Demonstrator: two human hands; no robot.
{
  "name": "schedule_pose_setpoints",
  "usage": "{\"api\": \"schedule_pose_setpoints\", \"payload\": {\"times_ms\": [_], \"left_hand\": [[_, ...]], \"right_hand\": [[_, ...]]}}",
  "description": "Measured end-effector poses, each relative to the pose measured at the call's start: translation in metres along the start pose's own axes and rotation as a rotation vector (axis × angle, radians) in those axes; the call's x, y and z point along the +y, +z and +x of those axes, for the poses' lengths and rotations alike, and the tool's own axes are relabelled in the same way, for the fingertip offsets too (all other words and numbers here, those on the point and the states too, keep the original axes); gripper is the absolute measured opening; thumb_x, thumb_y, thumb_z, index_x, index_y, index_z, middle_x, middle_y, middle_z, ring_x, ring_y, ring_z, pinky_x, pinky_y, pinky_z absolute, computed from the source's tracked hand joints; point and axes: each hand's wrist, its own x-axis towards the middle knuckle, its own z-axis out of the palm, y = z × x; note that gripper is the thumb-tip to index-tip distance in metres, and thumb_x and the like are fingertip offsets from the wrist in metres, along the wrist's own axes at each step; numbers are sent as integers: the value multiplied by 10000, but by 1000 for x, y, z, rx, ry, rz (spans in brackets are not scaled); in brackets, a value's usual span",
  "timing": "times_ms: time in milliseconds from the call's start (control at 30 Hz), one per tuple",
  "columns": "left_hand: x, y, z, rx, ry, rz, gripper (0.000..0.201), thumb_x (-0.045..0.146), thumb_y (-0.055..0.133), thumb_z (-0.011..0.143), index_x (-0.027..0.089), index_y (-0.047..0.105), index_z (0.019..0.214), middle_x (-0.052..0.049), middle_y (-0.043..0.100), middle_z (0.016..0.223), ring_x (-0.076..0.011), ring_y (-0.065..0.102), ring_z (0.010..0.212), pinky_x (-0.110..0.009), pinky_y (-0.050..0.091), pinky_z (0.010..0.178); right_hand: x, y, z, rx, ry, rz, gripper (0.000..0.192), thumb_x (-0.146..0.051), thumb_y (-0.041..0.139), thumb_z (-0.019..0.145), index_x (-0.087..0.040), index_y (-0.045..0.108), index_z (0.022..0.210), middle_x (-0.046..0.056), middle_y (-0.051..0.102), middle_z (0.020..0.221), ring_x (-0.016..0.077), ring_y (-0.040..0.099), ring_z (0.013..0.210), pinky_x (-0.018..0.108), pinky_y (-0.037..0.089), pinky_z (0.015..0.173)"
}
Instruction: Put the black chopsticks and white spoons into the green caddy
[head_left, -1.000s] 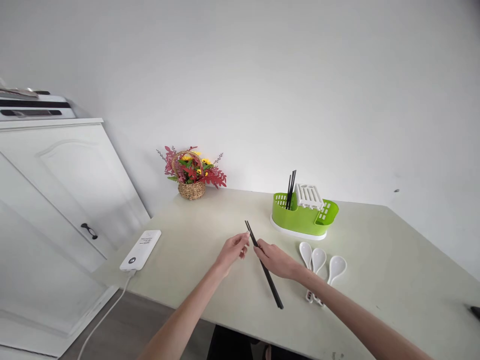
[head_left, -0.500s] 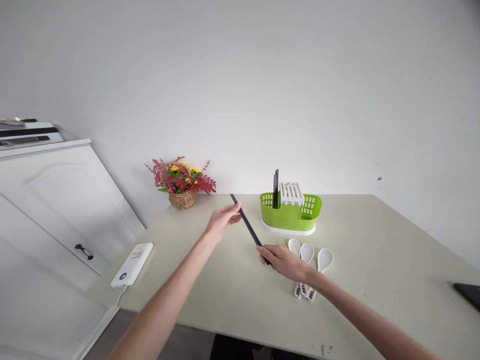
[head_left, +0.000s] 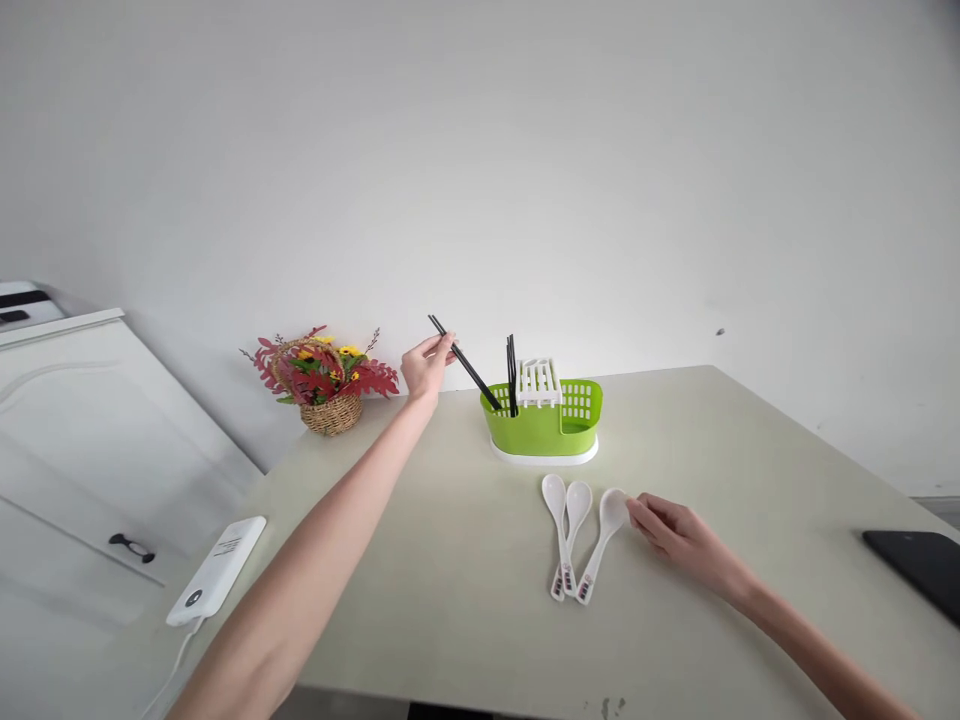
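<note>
My left hand [head_left: 427, 365] is closed on a pair of black chopsticks [head_left: 472, 374], gripping them near their upper ends. They slant down to the right, and their lower tips are inside the left compartment of the green cutlery holder [head_left: 525, 436]. Other black chopsticks [head_left: 512, 375] stand upright in that same compartment. On the table lie a white spoon [head_left: 553, 490], a second one [head_left: 579, 497] crossing its handle, and a third spoon [head_left: 613, 512] to the right. My right hand [head_left: 686, 545] has its fingers pinched together at the rim of the third spoon's bowl.
A white slotted rack [head_left: 538, 382] sits across the holder's middle. At the back left is a wicker basket of flowers [head_left: 331, 413]. A white power bank [head_left: 217, 570] with a cable lies at the left edge, a black phone-like object [head_left: 919, 565] at the right. A white cabinet [head_left: 90, 450] stands left.
My right hand has let go of the chopsticks and moved right to the spoons. My left hand has carried the chopsticks up and lowered their tips into the holder. The view has shifted slightly.
</note>
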Motion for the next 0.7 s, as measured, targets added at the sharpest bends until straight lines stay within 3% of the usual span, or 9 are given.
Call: {"api": "schedule_pose_setpoints", "payload": {"times_ms": [100,233,400,567,700], "left_hand": [[-22,21,-1,-100,-8,132,479,553,813,769,118,800,968,-109,798,961,-182,752,731,-357,661,792],[-44,38,-4,-241,-16,248,489,584,797,768,127,810,942,-110,798,944,-200,751,708,-373,655,759],[-62,50,-6,-301,-18,329,456,588,798,764,155,815,907,-101,804,923,-233,751,772,-377,620,789],[-67,48,-8,-335,15,440,329,542,838,736,232,813,842,-50,813,960,-260,720,902,-368,550,886],[-74,28,-17,-291,19,504,356,555,714,855,212,791,913,-79,793,1062,-259,700,946,-355,517,892]], "right_hand": [[16,-5,-3,56,54,-31,529,-718,396,960,-238,445,743,-61,303,651,132,285,615,276,264,577],[18,-3,-3,80,8,-81,505,-674,428,967,-232,473,726,-54,310,665,134,284,635,273,266,587],[16,-4,-2,94,23,-67,489,-647,436,974,-229,482,724,-53,318,656,133,288,628,272,262,577],[14,-4,-3,109,35,-65,500,-663,423,973,-228,490,735,-56,328,634,129,305,609,271,265,569],[12,-1,-5,161,34,-81,495,-666,431,965,-233,494,735,-57,354,609,131,333,593,270,287,563]]}}
